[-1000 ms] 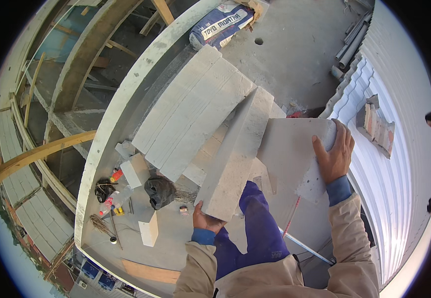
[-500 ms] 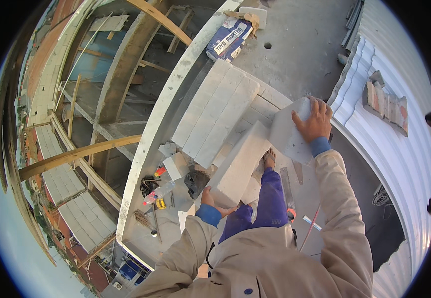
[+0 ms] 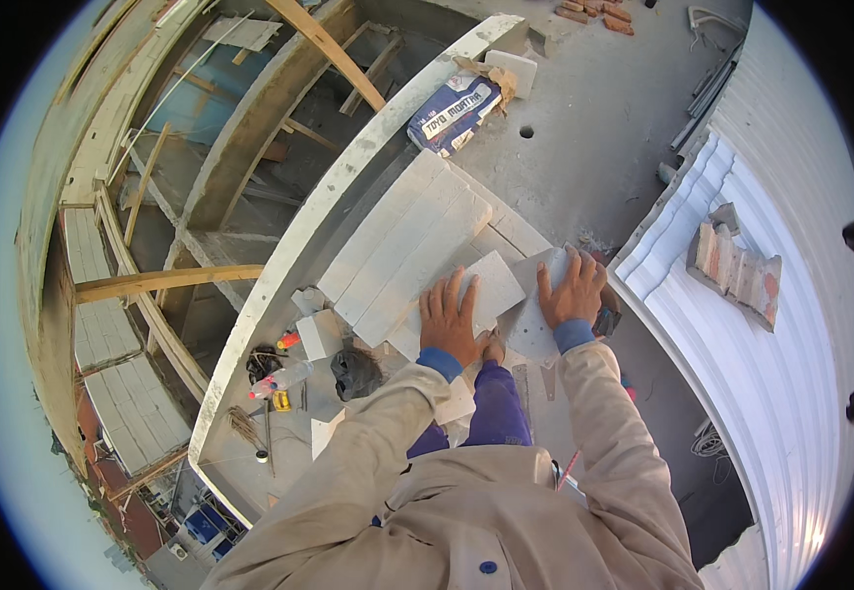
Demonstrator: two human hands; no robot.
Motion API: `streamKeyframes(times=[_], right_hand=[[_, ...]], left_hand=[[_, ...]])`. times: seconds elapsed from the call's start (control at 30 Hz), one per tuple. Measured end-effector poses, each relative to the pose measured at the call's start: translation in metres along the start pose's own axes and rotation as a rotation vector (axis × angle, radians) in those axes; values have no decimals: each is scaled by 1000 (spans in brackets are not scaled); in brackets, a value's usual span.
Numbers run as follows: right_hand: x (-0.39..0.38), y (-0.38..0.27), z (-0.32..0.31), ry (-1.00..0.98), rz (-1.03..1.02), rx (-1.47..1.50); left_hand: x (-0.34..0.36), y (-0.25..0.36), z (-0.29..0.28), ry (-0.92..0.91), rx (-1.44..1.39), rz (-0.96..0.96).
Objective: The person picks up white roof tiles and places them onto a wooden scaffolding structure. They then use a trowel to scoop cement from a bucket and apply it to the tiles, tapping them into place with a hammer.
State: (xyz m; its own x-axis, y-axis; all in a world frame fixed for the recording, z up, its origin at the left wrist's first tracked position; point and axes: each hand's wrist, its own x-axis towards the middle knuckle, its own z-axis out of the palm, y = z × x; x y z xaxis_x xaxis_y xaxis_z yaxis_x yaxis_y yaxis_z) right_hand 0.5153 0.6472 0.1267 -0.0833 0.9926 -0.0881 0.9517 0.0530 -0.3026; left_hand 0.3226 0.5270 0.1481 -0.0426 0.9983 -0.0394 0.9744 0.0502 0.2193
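Just to the near right of the block stack (image 3: 397, 246), two pale blocks lie under the person's bare hands. The left hand (image 3: 453, 317) rests palm down on the left block (image 3: 502, 282), its fingers spread flat rather than wrapped round it; the right hand (image 3: 573, 287) covers the end of the right block (image 3: 532, 329), and whether it grips or only presses cannot be told. Both blocks look stiff, bulky and fairly heavy (though the porous surface hints at something lighter than solid concrete), with a dry, dusty face that might slide a little under the palm. Their corners would probably chip first, so a hold on opposite ends, with fingers low on the flat faces, seems soundest. A bare foot (image 3: 493, 348) on the near side of the stack makes a dropped block or a pinch a real worry. Left of the stack runs the parapet (image 3: 272, 280), with timber-crossed bays beyond it; to the right, the edge of the corrugated sheets (image 3: 658, 211) limits a wide swing. The broadest room appears to be the grey floor (image 3: 584, 157) beyond the stack, right of a blue and white bag (image 3: 455, 116).
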Motion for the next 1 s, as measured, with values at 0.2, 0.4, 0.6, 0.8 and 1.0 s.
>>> streamKeyframes(times=[0.2,0.4,0.6,0.8,1.0], right_hand=[[1,-12,4,35,17,76],[-12,-18,-4,89,352,69],[-9,-21,21,-347,607,-11],[26,9,51,-506,738,257],[34,6,61,-563,768,691]], left_hand=[[25,-24,-12,-430,13,-348],[31,-11,-16,-445,61,-365],[33,-13,-3,-560,47,-360],[31,-1,-1,-525,0,-329],[29,8,18,-454,-61,-388]])
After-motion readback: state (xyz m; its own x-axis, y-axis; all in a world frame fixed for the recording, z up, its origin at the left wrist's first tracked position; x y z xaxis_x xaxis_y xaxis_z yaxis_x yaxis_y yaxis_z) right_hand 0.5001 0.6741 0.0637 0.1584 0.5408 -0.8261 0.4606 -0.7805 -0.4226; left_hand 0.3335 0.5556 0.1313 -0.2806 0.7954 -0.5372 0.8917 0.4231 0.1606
